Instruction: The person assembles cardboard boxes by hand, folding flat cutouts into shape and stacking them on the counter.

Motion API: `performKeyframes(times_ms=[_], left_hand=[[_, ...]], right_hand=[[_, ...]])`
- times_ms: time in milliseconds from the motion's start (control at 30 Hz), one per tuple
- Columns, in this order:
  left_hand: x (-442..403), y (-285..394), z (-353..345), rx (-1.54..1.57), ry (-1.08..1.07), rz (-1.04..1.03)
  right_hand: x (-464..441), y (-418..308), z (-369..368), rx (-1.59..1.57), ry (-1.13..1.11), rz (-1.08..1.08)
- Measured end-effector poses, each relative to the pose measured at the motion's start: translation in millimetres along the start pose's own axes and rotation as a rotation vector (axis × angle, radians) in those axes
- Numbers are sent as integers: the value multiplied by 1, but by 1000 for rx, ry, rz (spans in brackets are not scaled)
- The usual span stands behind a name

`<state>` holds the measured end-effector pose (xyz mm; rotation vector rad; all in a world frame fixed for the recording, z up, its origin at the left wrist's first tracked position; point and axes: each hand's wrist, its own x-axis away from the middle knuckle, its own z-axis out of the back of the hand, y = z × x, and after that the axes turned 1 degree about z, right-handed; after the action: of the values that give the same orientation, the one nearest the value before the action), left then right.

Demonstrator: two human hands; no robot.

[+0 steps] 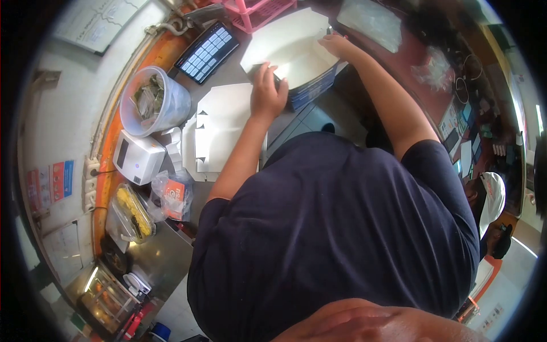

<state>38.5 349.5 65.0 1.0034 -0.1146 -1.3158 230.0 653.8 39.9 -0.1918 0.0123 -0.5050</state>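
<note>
A white cardboard box (pixel 293 62) with an open top and blue printed outer sides sits on the counter's far part. My left hand (pixel 268 94) is closed over its near left edge, fingers at the rim and thumb lower down. At the box's right edge, my right hand (pixel 337 47) pinches the rim beside a small dark object (pixel 329 31) too small to name. Left of my left forearm lies a flat white carton (pixel 225 131) with slotted flaps, partly behind the forearm.
A dark tablet-like panel (pixel 207 52) stands beside a clear plastic tub (pixel 155 100) with packets. A white printer-like device (pixel 138 157), bagged orange packet (pixel 174 195) and clear container of yellow food (pixel 133 212) line the wall. A pink rack (pixel 259 12) and plastic bags (pixel 371 23) lie beyond.
</note>
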Motion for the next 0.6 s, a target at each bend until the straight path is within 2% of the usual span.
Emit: performKeyframes(times_ms=[67,133,233,500,600], left_hand=[[-8,-13,-2,42,-11,34],[-13,-11,3,-24,-24,12],[-18,-14,4,-84,-15,-36],[-23,-7,8,-136,-123,81],[-9,-3,-1,-30,-14,45]], right_hand=[[2,-2,8,-209,-79,-149],[11,-60,53,-803,-151,-807],[4,-44,40,-743,-219,-639],[17,-39,24,-985,-172,-591],[22,-39,22,-952,-166,-541]])
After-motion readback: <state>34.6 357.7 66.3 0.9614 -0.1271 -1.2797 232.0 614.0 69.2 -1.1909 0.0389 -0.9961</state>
